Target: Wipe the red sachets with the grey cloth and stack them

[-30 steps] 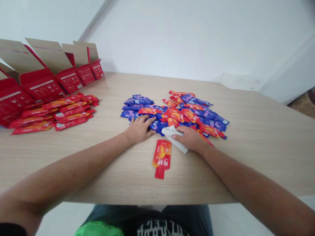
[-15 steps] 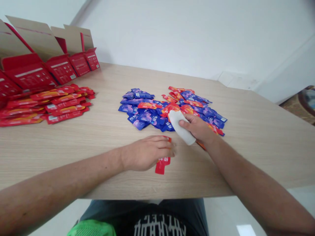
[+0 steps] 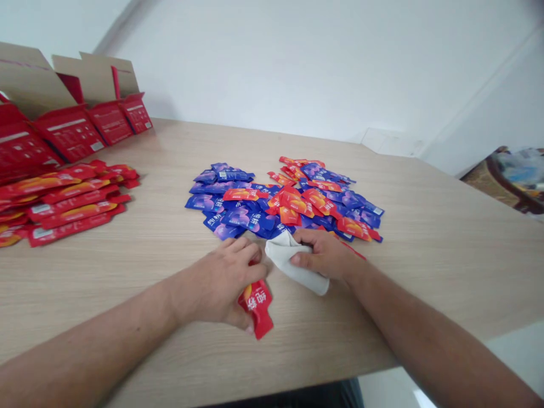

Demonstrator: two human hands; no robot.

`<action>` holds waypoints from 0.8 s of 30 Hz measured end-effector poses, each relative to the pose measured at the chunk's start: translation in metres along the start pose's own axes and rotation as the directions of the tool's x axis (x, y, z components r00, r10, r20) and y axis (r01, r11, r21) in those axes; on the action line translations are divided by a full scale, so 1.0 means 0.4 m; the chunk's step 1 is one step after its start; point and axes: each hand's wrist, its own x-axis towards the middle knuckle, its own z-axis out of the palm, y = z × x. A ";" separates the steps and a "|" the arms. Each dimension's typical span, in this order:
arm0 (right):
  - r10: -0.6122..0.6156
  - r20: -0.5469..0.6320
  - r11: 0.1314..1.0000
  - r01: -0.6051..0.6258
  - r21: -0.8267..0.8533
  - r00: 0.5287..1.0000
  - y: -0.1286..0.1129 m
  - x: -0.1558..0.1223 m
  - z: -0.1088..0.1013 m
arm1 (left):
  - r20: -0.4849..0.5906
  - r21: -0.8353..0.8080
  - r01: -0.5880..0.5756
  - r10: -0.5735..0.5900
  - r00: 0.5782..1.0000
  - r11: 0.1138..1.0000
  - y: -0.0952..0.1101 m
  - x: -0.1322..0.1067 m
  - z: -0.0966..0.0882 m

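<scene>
Pouch [image 3: 260, 300] in left hand, cloth [image 3: 293, 266] in right

Nearest, the left hand [image 3: 223, 277] curls its fingers over the pouch's far end, thumb at its side, a grip that seems to leave the printed face clear; whether it touches the table [image 3: 314, 334] I cannot tell. Just beside it, the right hand [image 3: 325, 252] pinches the cloth, folded perhaps for firmness. Beyond, a mixed heap [image 3: 297, 201] lies within reach. Leftward, a red stack [image 3: 76, 198] fronts boxes [image 3: 74, 133], flaps raised, probably for access.

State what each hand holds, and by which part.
Left hand: flat red plastic sachet, by far end and left edge. Right hand: folded white cloth, by its right side.
</scene>
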 end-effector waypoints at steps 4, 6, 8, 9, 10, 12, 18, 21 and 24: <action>0.067 -0.101 0.997 -0.063 0.040 0.993 0.018 -0.009 0.013 | 0.056 -0.019 0.063 -0.062 0.997 0.998 0.000 0.000 -0.010; 0.094 -0.118 0.994 -0.086 0.068 0.989 0.022 -0.009 0.020 | 0.150 -0.105 0.162 -0.145 0.978 0.981 0.000 0.000 -0.014; 0.099 -0.110 0.993 -0.091 0.080 0.989 0.023 -0.010 0.025 | 0.243 -0.190 0.282 -0.234 0.941 0.940 -0.006 -0.001 -0.020; 0.100 -0.105 0.992 -0.092 0.083 0.989 0.023 -0.011 0.026 | 0.286 -0.228 0.341 -0.272 0.919 0.912 -0.012 -0.002 -0.024; 0.100 -0.098 0.992 -0.092 0.083 0.990 0.023 -0.011 0.026 | 0.326 -0.262 0.389 -0.298 0.897 0.883 -0.019 -0.005 -0.029; 0.096 -0.068 0.992 -0.090 0.086 0.993 0.019 -0.013 0.023 | 0.380 -0.324 0.442 -0.313 0.871 0.837 -0.038 -0.012 -0.040; -0.074 0.294 0.997 0.071 0.022 0.953 -0.010 -0.017 0.027 | 0.246 -0.514 0.496 -0.434 0.867 0.700 -0.076 -0.009 -0.045; -0.218 0.292 0.975 0.217 0.037 0.931 -0.021 -0.016 0.049 | 0.002 -0.642 0.470 -0.612 0.791 0.606 -0.061 0.020 -0.014; -0.270 0.239 0.963 0.259 0.077 0.933 -0.026 -0.014 0.069 | -0.127 -0.752 0.426 -0.746 0.654 0.502 -0.031 0.051 0.028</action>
